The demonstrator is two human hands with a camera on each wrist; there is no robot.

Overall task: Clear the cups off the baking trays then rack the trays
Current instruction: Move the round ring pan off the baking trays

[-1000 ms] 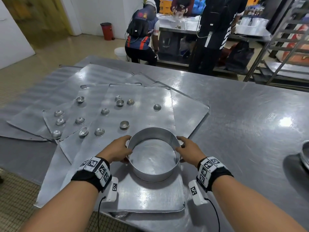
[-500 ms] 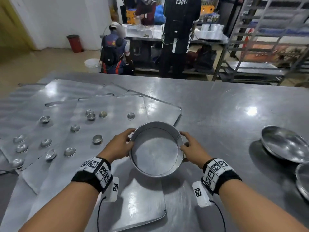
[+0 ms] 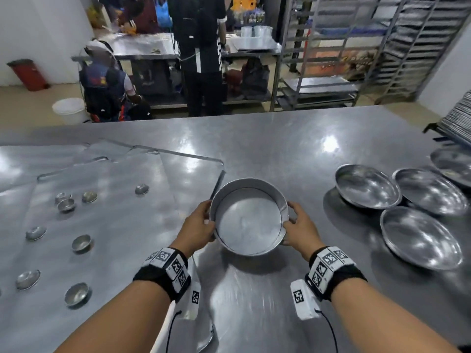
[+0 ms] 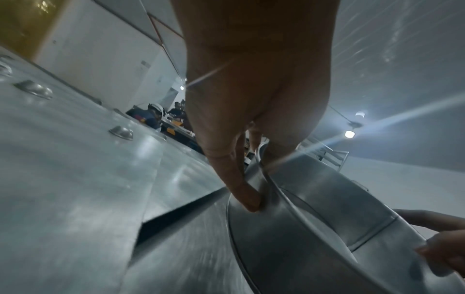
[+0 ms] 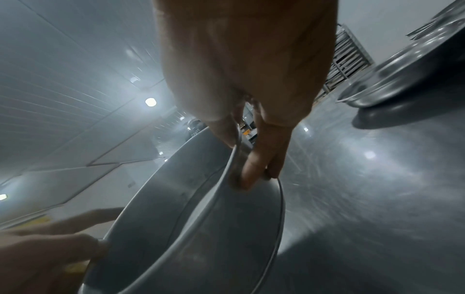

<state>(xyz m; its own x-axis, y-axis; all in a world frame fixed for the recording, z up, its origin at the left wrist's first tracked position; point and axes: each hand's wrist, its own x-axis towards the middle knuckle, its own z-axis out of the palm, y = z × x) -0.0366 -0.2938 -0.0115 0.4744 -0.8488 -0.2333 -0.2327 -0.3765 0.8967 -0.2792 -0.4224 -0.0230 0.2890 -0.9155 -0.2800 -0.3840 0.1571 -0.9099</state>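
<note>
A round metal tin [image 3: 248, 222] hangs just above the bare steel table [image 3: 280, 154], right of the trays. My left hand [image 3: 207, 219] grips its left wall and my right hand [image 3: 289, 221] grips its right wall. In the left wrist view the fingers [image 4: 242, 187] press the outside of the tin [image 4: 314, 228]. The right wrist view shows fingers [image 5: 254, 169] curled on the rim of the tin [image 5: 201, 228]. Several small metal cups [image 3: 81, 242] sit scattered on overlapping flat baking trays [image 3: 127, 225] at the left.
Shallow steel bowls [image 3: 367, 186] lie at the table's right side, with a larger one [image 3: 420, 238] nearest me. A tall tray rack [image 3: 331, 59] stands beyond the table's far edge. People [image 3: 198, 47] work at another bench behind. Stacked trays [image 3: 458, 121] sit far right.
Both hands have carried the tin rightward, off the front tray and over bare table. The view has swung right, so the steel bowls now show.
</note>
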